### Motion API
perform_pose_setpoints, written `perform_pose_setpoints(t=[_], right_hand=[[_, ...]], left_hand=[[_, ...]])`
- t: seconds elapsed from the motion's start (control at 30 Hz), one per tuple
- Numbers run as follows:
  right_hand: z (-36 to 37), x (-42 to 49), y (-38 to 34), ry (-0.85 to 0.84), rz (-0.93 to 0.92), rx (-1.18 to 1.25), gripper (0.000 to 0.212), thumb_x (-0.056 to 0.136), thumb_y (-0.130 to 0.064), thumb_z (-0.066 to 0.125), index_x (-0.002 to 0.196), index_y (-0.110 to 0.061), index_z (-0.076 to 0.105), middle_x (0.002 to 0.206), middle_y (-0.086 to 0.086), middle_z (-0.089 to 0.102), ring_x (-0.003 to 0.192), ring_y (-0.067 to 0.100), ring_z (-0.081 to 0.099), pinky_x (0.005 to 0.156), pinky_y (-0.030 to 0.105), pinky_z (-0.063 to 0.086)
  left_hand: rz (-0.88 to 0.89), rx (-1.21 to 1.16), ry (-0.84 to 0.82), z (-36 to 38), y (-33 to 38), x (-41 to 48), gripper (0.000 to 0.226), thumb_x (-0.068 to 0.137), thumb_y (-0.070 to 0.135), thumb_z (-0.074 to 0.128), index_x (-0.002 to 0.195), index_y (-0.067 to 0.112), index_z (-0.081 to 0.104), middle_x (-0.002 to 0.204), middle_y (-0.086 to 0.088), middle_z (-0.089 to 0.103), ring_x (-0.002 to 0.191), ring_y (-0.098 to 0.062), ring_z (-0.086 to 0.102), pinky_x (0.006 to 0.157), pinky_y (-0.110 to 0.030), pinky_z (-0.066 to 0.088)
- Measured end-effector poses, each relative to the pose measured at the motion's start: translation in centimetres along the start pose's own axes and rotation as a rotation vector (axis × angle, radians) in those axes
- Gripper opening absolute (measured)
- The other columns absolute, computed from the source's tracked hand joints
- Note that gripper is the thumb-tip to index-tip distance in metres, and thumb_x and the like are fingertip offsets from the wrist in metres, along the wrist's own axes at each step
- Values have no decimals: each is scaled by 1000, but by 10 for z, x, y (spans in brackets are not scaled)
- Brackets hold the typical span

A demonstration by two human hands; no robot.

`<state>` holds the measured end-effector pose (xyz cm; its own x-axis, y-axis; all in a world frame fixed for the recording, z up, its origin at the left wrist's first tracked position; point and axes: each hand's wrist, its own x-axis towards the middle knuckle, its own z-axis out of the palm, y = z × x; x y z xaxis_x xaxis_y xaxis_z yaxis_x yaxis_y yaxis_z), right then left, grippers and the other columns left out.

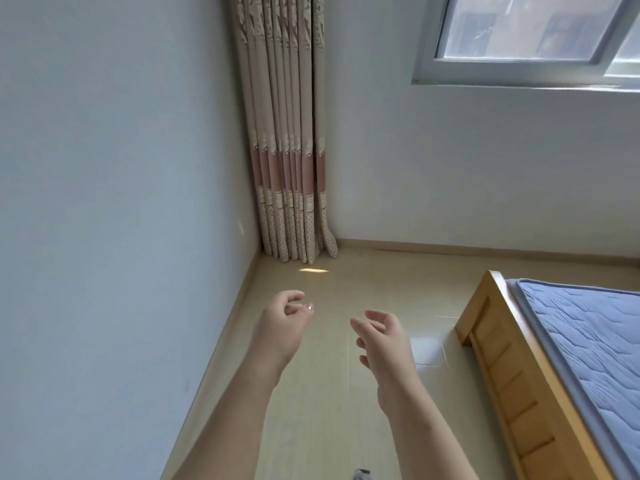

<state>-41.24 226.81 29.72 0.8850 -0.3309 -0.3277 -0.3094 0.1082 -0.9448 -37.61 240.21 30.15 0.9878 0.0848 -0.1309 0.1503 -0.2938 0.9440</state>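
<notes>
Both of my bare arms reach forward over a beige tiled floor. My left hand hangs in the air with its fingers loosely curled and holds nothing. My right hand is a little to the right of it, fingers relaxed and slightly spread, also holding nothing. Neither hand touches anything. A gathered beige and pink patterned curtain hangs in the room's corner straight ahead, well beyond both hands.
A white wall runs close along the left. A wooden bed frame with a blue quilted mattress stands at the right. A window sits high on the far wall. A small dark object shows at the bottom edge.
</notes>
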Motion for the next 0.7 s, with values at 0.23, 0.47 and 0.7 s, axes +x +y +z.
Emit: perform_pose_setpoints(t=[0.23, 0.47, 0.7], right_hand=[[-31, 167, -67, 30, -52, 30, 29, 90, -21, 61, 117, -19, 51, 110, 0, 56, 94, 14, 54, 77, 26, 41], [-58, 301, -121, 71, -57, 55, 25, 89, -23, 61, 112, -24, 51, 112, -2, 56, 102, 16, 56, 74, 26, 43], [-85, 443, -148, 177, -30, 81, 28, 89, -23, 61, 116, -22, 51, 111, -3, 56, 101, 16, 56, 78, 27, 41]], left_hand=[[37, 18, -59, 101, 57, 148, 20, 93, 18, 56, 113, 17, 57, 88, 6, 58, 89, -15, 57, 74, -21, 43], [60, 18, -68, 177, 106, 274, 17, 92, 23, 58, 109, 24, 58, 90, 13, 59, 93, -17, 59, 86, -29, 45], [111, 10, -161, 258, 140, 410, 15, 93, 23, 56, 107, 27, 56, 92, 13, 59, 98, -18, 59, 89, -32, 46]])
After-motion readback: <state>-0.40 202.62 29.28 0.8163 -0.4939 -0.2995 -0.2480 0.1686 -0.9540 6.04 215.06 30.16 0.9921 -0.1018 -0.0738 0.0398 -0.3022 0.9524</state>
